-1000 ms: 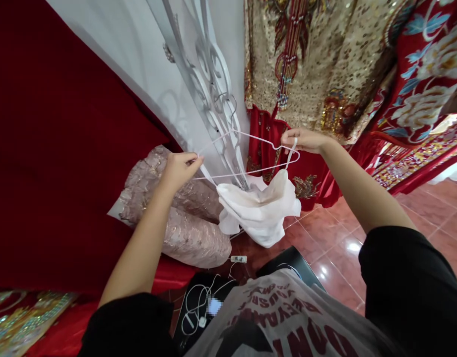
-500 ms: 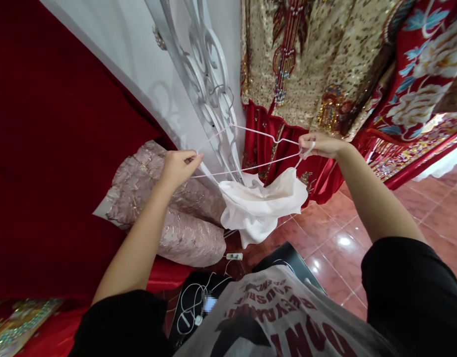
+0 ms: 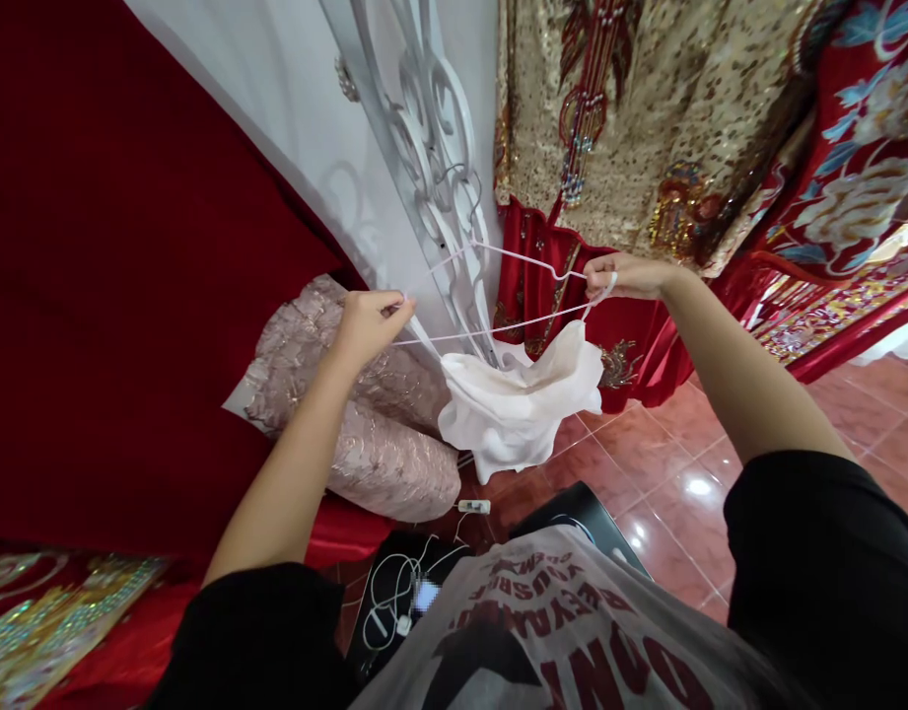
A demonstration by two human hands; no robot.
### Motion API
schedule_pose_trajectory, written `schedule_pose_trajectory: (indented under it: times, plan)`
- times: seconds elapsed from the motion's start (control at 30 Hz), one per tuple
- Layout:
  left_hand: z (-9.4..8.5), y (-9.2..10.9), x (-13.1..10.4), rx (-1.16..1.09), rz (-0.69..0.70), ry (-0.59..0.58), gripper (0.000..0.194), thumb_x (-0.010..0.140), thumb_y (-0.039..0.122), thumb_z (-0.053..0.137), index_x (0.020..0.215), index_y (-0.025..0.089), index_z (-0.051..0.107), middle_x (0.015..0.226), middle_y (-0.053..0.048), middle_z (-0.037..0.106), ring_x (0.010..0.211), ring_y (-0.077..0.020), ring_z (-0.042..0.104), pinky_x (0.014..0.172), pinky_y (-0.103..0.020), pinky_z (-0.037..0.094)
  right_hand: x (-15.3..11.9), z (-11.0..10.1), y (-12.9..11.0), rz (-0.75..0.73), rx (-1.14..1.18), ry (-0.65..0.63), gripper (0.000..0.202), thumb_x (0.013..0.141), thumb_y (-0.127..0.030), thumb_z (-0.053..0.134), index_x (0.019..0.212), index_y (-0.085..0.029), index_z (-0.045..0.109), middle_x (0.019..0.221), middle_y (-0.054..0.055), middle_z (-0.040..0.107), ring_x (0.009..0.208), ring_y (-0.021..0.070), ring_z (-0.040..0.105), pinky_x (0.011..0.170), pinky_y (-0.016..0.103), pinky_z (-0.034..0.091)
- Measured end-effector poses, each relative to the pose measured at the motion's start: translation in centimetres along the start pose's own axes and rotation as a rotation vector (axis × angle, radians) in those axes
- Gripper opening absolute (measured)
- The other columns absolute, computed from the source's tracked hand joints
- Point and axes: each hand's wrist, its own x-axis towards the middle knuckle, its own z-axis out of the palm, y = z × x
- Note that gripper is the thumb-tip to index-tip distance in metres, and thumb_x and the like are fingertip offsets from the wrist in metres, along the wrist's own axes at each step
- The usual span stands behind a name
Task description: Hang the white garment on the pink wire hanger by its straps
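A thin pale wire hanger [image 3: 520,326] stretches between my two hands. My left hand [image 3: 376,325] pinches its left end together with a white strap. The right end is gripped by my right hand [image 3: 623,277], which has a white strap looped at its fingers. From these straps a white cloth garment [image 3: 523,409] hangs below the hanger's lower bar, its top edge sagging open. The hanger's hook is hard to make out against the white metalwork behind it.
White scrolled metalwork [image 3: 431,148] stands ahead. Rolled pink fabric [image 3: 394,459] lies at left beside a dark red cloth [image 3: 128,296]. Gold sequinned garments [image 3: 646,118] hang at right. A black surface with white cables [image 3: 380,582] is below, near a power strip [image 3: 474,507].
The view has shifted slightly, so the surroundings sit further right. My hands are a little closer together in the picture, still holding the hanger and straps.
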Motion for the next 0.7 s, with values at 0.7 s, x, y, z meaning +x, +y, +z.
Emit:
schedule_pose_trajectory:
  times: [0.7]
  plan:
    - [0.9, -0.2, -0.8, 0.073, -0.044, -0.065, 0.041, 0.095, 0.041, 0.066, 0.063, 0.022, 0.047, 0.055, 0.004, 0.038, 0.056, -0.0146, 0.037, 0.06, -0.031, 0.032, 5.2, 3.7, -4.0, -0.403, -0.824, 0.196, 0.042, 0.079, -0.057, 0.092, 0.078, -0.019, 0.074, 0.076, 0.003, 0.069, 0.097, 0.025, 0.075, 0.087, 0.039, 0.06]
